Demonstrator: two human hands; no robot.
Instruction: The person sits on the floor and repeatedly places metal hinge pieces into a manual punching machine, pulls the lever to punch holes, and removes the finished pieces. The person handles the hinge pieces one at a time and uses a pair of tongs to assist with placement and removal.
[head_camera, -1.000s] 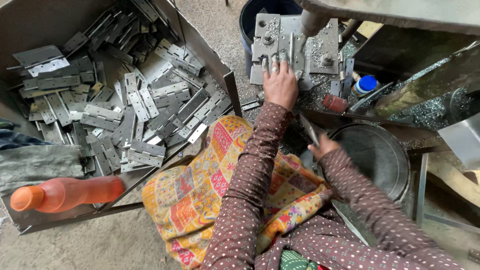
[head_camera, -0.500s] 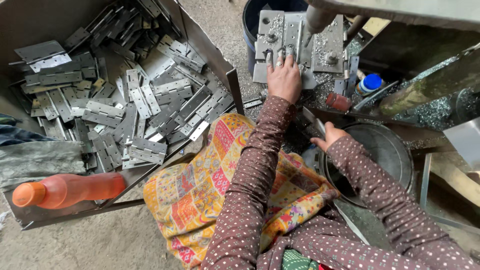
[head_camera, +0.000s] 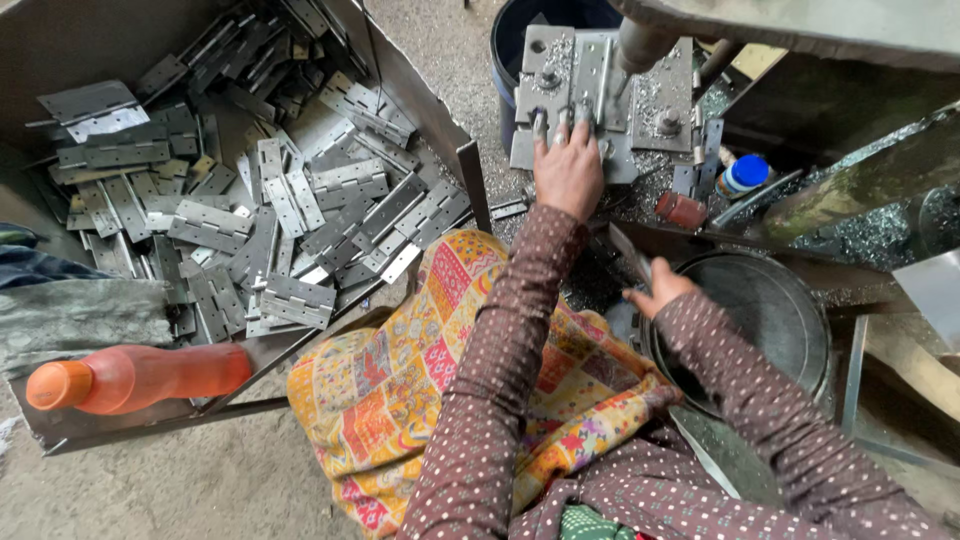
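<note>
- Head view: left hand (head_camera: 568, 172) stretched forward, fingers spread flat on a grey metal hinge (head_camera: 560, 150) lying on the press plate (head_camera: 660, 100), pinning rather than gripping it.
- Right hand (head_camera: 655, 290) nearer the body, curled around a flat metal piece (head_camera: 630, 255), just at the rim of a round metal pan (head_camera: 770, 320).
- Likely mid-batch: one hinge at the plate, a big heap of hinges (head_camera: 250, 200) left of the left hand, waiting in a sheet-metal tray (head_camera: 150, 420).
- Beyond the right hand: a blue-capped jar (head_camera: 745, 175), a small red tin (head_camera: 682, 210), metal shavings crowding the plate.
- Orange bottle (head_camera: 130, 378) on the tray edge, far left; patterned cloth (head_camera: 400, 390) over the lap.
</note>
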